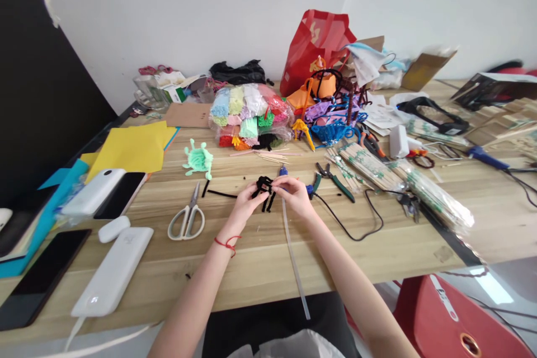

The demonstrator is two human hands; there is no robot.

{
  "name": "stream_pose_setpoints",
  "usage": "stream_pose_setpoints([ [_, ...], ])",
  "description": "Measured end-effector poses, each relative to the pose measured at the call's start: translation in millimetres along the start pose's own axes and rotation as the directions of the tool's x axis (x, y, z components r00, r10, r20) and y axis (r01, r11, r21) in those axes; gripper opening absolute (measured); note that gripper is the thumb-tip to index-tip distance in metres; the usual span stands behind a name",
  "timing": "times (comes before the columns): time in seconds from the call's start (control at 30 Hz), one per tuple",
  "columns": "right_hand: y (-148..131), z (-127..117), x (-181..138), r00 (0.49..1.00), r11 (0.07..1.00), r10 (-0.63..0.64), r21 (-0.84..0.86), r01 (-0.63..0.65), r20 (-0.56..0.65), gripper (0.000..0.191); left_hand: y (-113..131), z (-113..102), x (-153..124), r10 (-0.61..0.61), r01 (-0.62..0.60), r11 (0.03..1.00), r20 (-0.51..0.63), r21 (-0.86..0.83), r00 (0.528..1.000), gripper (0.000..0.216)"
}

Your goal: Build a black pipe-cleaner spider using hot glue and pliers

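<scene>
Black fuzzy piece (263,180) mid-bench (262,260), 12 o'clock from my remote seat. I have my left hand (247,200) in a pinching grip on its left side, right hand (296,194) likewise on its right. Around it: mint-green fuzzy figure (198,160) at 10 o'clock, scissors (192,208) at 8, green-handled cutters (342,187) at 3.

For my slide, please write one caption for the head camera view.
Left hand and right hand hold a small black piece at a wooden table, between scissors and green-handled pliers.
</scene>
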State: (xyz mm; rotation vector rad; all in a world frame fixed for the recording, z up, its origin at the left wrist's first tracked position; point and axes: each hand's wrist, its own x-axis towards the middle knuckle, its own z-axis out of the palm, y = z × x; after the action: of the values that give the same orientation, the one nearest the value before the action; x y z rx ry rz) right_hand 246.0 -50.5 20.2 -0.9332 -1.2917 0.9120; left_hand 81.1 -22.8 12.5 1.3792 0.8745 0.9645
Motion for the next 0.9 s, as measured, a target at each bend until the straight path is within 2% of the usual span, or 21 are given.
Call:
stream_pose_setpoints([
  [0.27,0.0,-0.1,2.6,1.0,1.0,0.009,-0.011,-0.009,-0.019,0.019,6.0,1.3,-2.3,0.024,-0.024,1.0,0.0,-0.005,1.0,0.03],
  [0.7,1.6,1.5,0.3,1.0,1.0,0.027,0.004,-0.027,-0.014,0.018,1.4,0.6,-0.4,0.018,-0.018,1.0,-0.026,0.016,1.0,0.031],
  [0.9,-4.1,-2.1,1.9,0.998,0.997,-0.036,-0.073,0.033,-0.042,0.026,7.8,2.3,-2.1,0.109,-0.099,0.991,-0.123,0.088,0.986,0.025],
])
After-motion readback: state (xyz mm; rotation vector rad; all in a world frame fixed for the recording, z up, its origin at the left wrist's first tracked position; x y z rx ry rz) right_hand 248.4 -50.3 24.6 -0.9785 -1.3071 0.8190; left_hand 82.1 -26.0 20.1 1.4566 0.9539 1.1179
